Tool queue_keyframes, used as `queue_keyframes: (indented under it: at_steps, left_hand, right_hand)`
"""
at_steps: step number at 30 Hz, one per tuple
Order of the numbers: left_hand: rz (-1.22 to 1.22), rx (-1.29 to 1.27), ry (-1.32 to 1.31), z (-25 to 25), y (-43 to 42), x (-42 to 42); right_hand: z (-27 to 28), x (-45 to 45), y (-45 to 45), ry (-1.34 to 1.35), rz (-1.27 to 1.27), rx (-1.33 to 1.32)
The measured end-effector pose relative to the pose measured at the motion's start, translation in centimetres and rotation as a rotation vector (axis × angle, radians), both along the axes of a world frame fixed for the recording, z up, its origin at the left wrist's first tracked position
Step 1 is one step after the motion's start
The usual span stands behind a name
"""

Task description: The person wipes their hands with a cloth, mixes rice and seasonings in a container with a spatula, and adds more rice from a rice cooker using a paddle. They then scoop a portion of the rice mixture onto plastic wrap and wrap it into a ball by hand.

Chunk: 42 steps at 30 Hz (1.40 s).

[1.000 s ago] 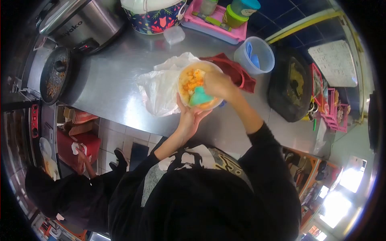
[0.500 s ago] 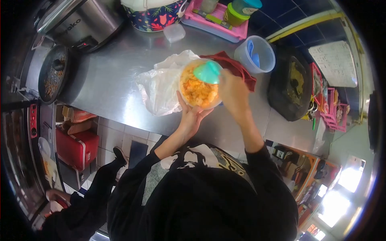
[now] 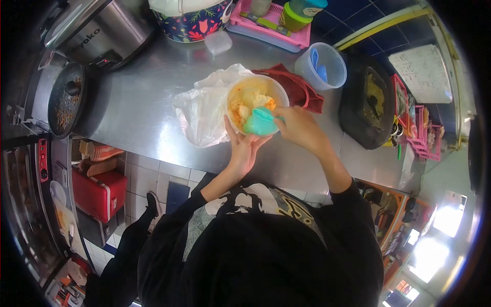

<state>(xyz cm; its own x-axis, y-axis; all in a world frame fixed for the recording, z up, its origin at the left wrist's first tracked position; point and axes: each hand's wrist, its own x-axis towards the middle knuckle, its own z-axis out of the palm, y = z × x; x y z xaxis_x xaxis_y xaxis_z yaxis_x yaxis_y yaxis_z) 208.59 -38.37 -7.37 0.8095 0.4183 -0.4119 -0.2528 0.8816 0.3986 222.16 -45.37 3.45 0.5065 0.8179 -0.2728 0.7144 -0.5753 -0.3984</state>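
Observation:
A round, pale bowl (image 3: pixel 282 96) holds orange and whitish food (image 3: pixel 239 112), mostly along its left and middle. My left hand (image 3: pixel 244 150) grips the bowl from its near side, fingers under and against the wall. My right hand (image 3: pixel 299 128) is closed on the handle of a turquoise scoop (image 3: pixel 260 123), whose head rests low inside the bowl against the food. White crumpled paper (image 3: pixel 199 115) lies to the left of the bowl, partly beneath it. A dark red cloth (image 3: pixel 302 92) lies behind and to the right.
A clear tub (image 3: pixel 335 69) with a blue item stands at the back right, beside a black pan (image 3: pixel 365 135). Farther left are a lidded pan (image 3: pixel 65 112) and a steel cooker (image 3: pixel 110 36). A pink basket (image 3: pixel 302 40) stands behind. Another person's leg (image 3: pixel 125 243) shows at lower left.
The turquoise scoop has moved from the bowl's upper part down to its near side, with my right hand. The food is pushed around. The other person at lower left has shifted.

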Motion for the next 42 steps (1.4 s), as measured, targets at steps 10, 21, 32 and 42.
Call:
queue_keyframes:
  at_steps: [10, 21, 32, 42]
  left_hand:
    - [-0.058, 0.016, -0.029, -0.2, 0.6, 0.1]
    - [-0.067, -0.008, -0.014, -0.1, 0.6, 0.1]
    - [-0.061, 0.03, -0.017, -0.1, 0.6, 0.0]
    - [-0.087, 0.033, -0.018, 0.8, 0.8, 0.1]
  right_hand:
    - [-0.7, -0.5, 3.2, -0.17, -0.115, 0.113]
    - [0.9, 0.1, 4.7, -0.155, -0.141, 0.011]
    - [-0.5, 1.2, 6.1, -0.172, -0.109, 0.014]
    - [-6.5, 0.8, 6.5, -0.248, 0.034, 0.129]
